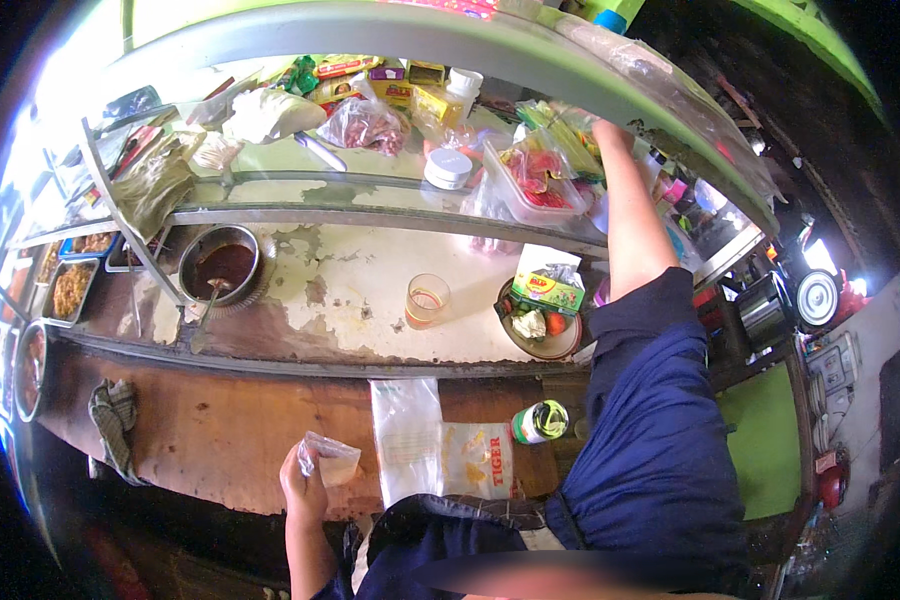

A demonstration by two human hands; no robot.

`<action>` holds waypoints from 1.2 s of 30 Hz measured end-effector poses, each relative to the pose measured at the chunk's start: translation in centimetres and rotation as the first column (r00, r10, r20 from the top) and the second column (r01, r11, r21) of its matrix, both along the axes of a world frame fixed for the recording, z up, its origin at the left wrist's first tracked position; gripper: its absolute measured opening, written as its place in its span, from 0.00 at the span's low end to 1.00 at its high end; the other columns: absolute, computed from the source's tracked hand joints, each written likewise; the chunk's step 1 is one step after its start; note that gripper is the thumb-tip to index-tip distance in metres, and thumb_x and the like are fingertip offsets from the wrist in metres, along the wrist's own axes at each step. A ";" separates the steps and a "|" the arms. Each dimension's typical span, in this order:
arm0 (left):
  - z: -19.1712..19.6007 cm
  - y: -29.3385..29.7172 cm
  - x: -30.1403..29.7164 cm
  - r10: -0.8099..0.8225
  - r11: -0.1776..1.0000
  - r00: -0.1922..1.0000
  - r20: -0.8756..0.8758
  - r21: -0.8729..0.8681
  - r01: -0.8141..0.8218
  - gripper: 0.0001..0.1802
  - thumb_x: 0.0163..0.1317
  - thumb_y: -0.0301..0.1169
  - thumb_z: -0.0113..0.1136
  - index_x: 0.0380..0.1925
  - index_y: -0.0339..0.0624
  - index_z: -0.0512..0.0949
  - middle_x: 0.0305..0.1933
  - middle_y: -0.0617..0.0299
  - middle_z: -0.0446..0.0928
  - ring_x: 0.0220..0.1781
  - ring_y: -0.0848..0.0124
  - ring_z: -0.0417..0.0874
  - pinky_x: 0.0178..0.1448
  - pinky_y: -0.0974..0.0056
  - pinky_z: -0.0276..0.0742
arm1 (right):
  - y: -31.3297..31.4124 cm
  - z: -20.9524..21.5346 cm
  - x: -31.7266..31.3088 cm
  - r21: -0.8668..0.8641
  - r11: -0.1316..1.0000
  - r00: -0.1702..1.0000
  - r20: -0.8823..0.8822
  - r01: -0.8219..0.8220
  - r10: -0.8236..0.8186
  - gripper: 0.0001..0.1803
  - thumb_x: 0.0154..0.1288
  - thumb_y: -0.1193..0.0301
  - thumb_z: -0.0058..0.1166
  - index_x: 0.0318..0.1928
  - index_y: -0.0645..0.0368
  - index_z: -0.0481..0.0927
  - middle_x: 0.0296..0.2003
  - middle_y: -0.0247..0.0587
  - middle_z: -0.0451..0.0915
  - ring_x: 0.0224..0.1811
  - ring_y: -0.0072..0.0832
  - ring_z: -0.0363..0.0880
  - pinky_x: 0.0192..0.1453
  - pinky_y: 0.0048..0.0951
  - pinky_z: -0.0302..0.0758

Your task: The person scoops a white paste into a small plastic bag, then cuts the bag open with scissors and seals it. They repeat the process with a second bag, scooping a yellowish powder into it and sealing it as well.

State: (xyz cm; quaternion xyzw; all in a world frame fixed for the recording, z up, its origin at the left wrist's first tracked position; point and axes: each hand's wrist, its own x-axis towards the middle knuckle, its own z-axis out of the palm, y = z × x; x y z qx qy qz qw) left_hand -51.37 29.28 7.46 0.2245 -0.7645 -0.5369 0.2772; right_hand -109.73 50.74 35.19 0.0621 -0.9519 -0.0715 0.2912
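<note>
My left hand (302,482) is closed on a small clear plastic bag (332,458), held over the front of the wooden counter. My right arm stretches up to the shelf, where my right hand (612,134) is beside some yellow-green packets (562,135). Its fingers are too blurred and hidden to make out. Just below it stands a clear plastic tub (540,205) with red packets inside. On the counter in front of me lie a stack of clear plastic bags (407,430) and a printed plastic pack (478,460), with a green-and-white can (540,422) to their right.
A metal pot (218,268) of dark sauce with a spoon stands at left, near trays of brown food (71,290). A glass (427,302) sits mid-counter. At right is a bowl (562,346) with vegetables and a green box (550,290). A checked cloth (115,425) hangs at the left edge.
</note>
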 end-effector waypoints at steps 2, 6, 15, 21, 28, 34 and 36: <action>-0.2 -0.1 -0.3 0.019 0.999 0.999 -0.036 0.038 -0.018 0.11 0.63 0.30 0.46 0.27 0.33 0.72 0.26 0.54 0.74 0.30 0.65 0.75 0.37 0.65 0.69 | 1.2 1.2 1.2 -0.130 0.983 0.976 -0.190 -0.131 0.105 0.11 0.56 0.69 0.48 0.39 0.57 0.78 0.35 0.45 0.79 0.33 0.34 0.78 0.36 0.33 0.74; -0.2 -0.2 -0.4 -0.032 0.998 0.998 -0.046 0.049 0.034 0.11 0.63 0.29 0.47 0.25 0.34 0.71 0.23 0.57 0.72 0.26 0.66 0.72 0.33 0.65 0.68 | 4.1 2.0 4.3 -0.255 0.843 0.800 -0.524 -0.473 0.291 0.11 0.57 0.67 0.48 0.39 0.57 0.77 0.34 0.44 0.79 0.30 0.33 0.78 0.34 0.33 0.75; -1.2 -0.5 -0.2 -0.140 0.990 0.990 -0.033 0.003 0.140 0.10 0.63 0.29 0.47 0.29 0.31 0.72 0.25 0.57 0.73 0.29 0.70 0.74 0.36 0.67 0.69 | 8.6 2.3 14.2 -0.930 0.280 0.884 -0.091 -0.240 0.458 0.15 0.66 0.64 0.43 0.51 0.54 0.71 0.37 0.43 0.77 0.30 0.21 0.77 0.25 0.20 0.75; 1.4 0.0 0.8 -0.195 0.974 0.978 -0.081 0.099 0.202 0.14 0.64 0.31 0.45 0.38 0.29 0.74 0.31 0.56 0.77 0.35 0.67 0.78 0.44 0.65 0.71 | 12.9 -3.4 30.4 -0.969 -0.048 0.684 -0.204 -0.241 0.701 0.15 0.65 0.69 0.46 0.50 0.61 0.71 0.39 0.36 0.77 0.32 0.21 0.75 0.35 0.21 0.73; 9.9 3.0 -0.1 -0.768 0.601 0.587 -0.256 0.026 0.799 0.19 0.62 0.37 0.46 0.29 0.28 0.75 0.41 0.43 0.77 0.42 0.55 0.79 0.48 0.58 0.71 | 15.5 -8.1 43.7 -0.962 -0.114 0.641 -0.251 -0.248 0.725 0.07 0.63 0.75 0.47 0.39 0.59 0.64 0.26 0.38 0.72 0.25 0.23 0.73 0.28 0.23 0.71; 12.5 12.7 -2.2 -0.888 0.243 0.220 -0.404 -0.004 0.970 0.18 0.62 0.36 0.47 0.24 0.29 0.75 0.61 0.35 0.58 0.55 0.47 0.72 0.57 0.52 0.65 | 18.7 -10.6 51.3 -0.933 -0.150 0.599 -0.329 -0.328 0.730 0.10 0.63 0.79 0.44 0.43 0.58 0.60 0.33 0.42 0.72 0.30 0.25 0.75 0.32 0.24 0.72; 12.7 17.1 -2.1 -0.891 0.165 0.137 -0.434 -0.029 0.986 0.18 0.63 0.35 0.46 0.25 0.30 0.74 0.64 0.35 0.52 0.58 0.47 0.69 0.60 0.50 0.61 | 20.7 -11.3 54.0 -0.935 -0.125 0.600 -0.311 -0.332 0.737 0.08 0.64 0.79 0.44 0.42 0.59 0.63 0.35 0.43 0.71 0.31 0.24 0.74 0.33 0.23 0.72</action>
